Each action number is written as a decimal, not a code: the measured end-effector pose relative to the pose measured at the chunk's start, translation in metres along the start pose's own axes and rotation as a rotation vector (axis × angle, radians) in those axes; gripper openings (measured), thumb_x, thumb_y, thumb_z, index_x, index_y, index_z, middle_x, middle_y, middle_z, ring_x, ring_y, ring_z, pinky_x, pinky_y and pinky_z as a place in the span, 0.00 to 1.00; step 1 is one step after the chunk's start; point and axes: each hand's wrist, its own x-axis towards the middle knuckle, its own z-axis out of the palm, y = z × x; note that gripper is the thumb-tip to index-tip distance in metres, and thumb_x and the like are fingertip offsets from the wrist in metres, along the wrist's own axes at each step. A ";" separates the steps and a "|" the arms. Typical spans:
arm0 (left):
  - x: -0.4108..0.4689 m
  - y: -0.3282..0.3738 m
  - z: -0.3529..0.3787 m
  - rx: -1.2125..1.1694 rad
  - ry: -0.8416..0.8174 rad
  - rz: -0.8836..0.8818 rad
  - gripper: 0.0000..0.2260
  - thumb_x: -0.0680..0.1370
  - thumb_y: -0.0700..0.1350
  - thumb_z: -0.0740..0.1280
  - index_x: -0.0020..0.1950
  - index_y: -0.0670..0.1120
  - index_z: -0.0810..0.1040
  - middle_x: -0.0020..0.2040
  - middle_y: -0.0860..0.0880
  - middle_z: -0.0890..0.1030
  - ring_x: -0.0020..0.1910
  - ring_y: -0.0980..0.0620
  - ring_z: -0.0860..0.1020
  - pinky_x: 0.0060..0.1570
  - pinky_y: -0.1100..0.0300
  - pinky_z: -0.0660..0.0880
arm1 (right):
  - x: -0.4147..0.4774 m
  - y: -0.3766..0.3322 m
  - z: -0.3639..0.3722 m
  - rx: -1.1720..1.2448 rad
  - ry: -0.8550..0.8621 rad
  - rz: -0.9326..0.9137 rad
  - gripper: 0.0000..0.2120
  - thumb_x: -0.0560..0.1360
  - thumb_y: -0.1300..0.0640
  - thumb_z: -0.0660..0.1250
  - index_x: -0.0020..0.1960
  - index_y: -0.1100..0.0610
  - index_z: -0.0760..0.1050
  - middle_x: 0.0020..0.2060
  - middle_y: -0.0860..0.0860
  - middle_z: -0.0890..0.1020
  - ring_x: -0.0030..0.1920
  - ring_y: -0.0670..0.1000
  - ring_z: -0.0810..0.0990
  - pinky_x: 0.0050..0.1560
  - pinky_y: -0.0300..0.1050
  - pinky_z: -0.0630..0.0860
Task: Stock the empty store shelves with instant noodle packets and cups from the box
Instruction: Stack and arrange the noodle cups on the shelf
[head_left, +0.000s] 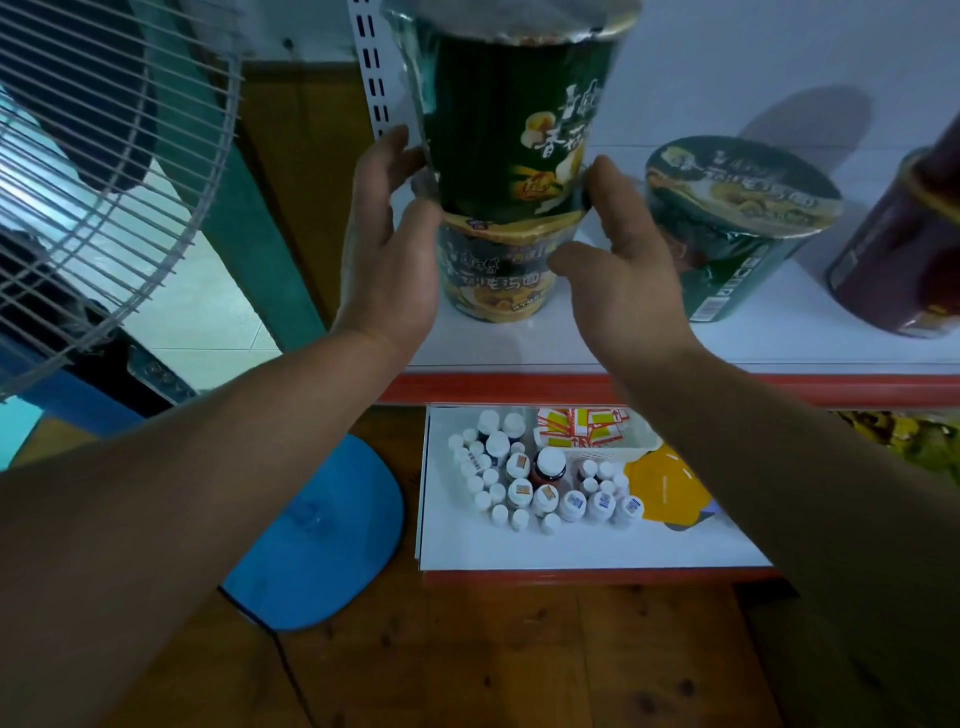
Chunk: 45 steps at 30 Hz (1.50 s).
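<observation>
Left hand (389, 234) and right hand (618, 270), fingers nearly straight, merely brace the upper cup (498, 130) atop the lower cup (493, 275); off-centre, it could topple off the shelf (779, 343) at its left edge.

Cannot see the whole upper green cup (493, 130), cropped at the top. Lose sides of the lower cup (493, 291) behind the left hand (387, 254) and right hand (628, 270).

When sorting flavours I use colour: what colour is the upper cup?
The upper cup is dark green; head view.

fan grille (104, 182) at left; blue fan base (322, 535) on wooden floor (519, 665); white bottles (519, 488) right of base.
</observation>
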 end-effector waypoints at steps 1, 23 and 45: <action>0.002 0.000 0.002 0.002 -0.013 0.001 0.20 0.80 0.42 0.60 0.73 0.46 0.68 0.65 0.55 0.76 0.63 0.64 0.73 0.53 0.74 0.71 | -0.001 0.001 0.000 -0.003 0.003 -0.005 0.27 0.76 0.67 0.60 0.70 0.46 0.66 0.51 0.25 0.69 0.50 0.20 0.67 0.53 0.21 0.65; 0.011 0.002 0.005 0.058 -0.029 -0.039 0.26 0.76 0.41 0.57 0.74 0.48 0.70 0.70 0.49 0.73 0.67 0.55 0.72 0.51 0.74 0.72 | 0.008 -0.001 -0.005 -0.046 -0.064 -0.040 0.25 0.75 0.71 0.59 0.59 0.41 0.67 0.51 0.25 0.71 0.49 0.20 0.69 0.50 0.17 0.63; -0.001 -0.008 -0.013 -0.088 -0.137 -0.176 0.22 0.83 0.40 0.59 0.77 0.51 0.65 0.71 0.56 0.74 0.65 0.62 0.74 0.61 0.66 0.75 | -0.002 0.012 -0.005 0.131 0.013 0.159 0.22 0.80 0.60 0.63 0.73 0.51 0.66 0.63 0.44 0.76 0.52 0.35 0.77 0.44 0.28 0.75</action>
